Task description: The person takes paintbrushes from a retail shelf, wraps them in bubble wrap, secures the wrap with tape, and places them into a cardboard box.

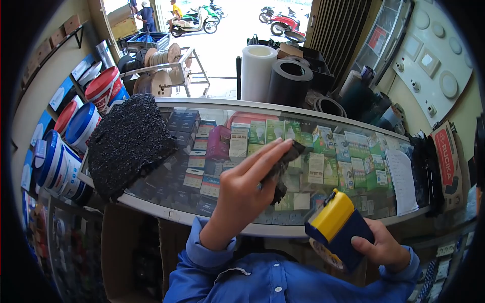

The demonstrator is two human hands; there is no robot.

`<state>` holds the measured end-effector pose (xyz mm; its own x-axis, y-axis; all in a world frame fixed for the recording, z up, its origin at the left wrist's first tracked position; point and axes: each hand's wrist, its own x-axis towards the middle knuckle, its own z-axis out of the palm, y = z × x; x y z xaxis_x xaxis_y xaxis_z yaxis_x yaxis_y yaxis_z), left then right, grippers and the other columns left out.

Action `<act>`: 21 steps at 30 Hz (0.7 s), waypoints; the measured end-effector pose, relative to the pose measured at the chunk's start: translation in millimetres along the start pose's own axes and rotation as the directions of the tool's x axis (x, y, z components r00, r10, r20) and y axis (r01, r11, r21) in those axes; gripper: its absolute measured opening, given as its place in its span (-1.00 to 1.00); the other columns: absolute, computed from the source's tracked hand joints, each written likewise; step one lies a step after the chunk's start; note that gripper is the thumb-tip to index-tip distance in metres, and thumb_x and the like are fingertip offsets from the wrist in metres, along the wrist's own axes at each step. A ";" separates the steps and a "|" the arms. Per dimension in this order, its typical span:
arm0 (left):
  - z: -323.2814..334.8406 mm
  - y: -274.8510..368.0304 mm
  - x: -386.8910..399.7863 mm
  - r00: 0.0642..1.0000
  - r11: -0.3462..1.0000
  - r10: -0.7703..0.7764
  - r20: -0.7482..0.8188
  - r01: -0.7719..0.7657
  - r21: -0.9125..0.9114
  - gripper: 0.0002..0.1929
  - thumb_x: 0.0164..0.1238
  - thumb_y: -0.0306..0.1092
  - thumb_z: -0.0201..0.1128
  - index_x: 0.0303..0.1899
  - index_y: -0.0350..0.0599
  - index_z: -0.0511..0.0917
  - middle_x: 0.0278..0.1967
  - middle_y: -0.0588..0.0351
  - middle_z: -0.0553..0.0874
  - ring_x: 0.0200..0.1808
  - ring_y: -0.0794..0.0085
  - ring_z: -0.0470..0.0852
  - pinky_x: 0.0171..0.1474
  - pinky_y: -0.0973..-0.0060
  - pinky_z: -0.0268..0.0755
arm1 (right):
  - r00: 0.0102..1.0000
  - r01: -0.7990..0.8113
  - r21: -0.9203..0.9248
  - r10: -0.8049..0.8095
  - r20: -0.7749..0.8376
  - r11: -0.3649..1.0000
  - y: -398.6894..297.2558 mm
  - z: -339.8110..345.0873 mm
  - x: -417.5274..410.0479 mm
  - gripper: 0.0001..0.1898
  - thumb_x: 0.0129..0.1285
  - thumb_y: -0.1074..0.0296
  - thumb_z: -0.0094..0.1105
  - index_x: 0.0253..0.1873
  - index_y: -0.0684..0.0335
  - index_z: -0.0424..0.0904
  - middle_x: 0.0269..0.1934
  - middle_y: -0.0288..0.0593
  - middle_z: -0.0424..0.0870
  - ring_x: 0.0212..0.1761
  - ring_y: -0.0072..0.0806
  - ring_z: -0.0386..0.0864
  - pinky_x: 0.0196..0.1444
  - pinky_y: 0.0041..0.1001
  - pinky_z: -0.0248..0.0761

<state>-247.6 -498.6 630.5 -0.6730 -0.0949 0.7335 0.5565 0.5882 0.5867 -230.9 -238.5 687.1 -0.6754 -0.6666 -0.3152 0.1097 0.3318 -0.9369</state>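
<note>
My left hand point(246, 185) is raised over the glass display counter, its fingers closed on a crumpled piece of dark, thin material point(282, 170). In my right hand point(379, 242), at the near edge of the counter, is a blue and yellow box-shaped object point(339, 231), tilted, with a round printed part on its lower side; its exact kind is not clear. Beneath the glass stand many boxes, among them green light bulb boxes point(274, 130). A rough black sheet-like piece point(127, 144) lies over the counter's left end.
The glass counter point(250, 230) has a pale metal rim. A written paper sheet point(402, 181) and a cardboard carton point(447, 166) are at its right. Large rolls point(259, 72) stand behind it. Paint buckets point(60, 166) are at the left, an open carton point(130, 250) below.
</note>
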 end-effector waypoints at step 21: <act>0.4 0.7 -6.7 0.972 0.992 0.053 0.228 -0.024 -0.127 -0.45 -0.01 -0.51 0.35 0.13 -0.05 0.48 0.10 -0.13 0.50 0.04 0.10 0.59 -0.02 0.34 0.52 | 0.996 -0.086 0.046 0.087 -0.015 0.995 14.6 6.9 47.8 -0.60 0.31 0.17 0.10 0.06 0.40 0.43 -0.22 -0.24 0.59 -0.22 -0.65 0.53 -0.16 -0.62 0.42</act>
<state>-242.9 -497.2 625.9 -0.7359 0.1216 0.6661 0.6299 0.4838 0.6076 -256.5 -270.1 657.4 -0.6742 -0.6250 -0.3934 0.2013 0.3570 -0.9122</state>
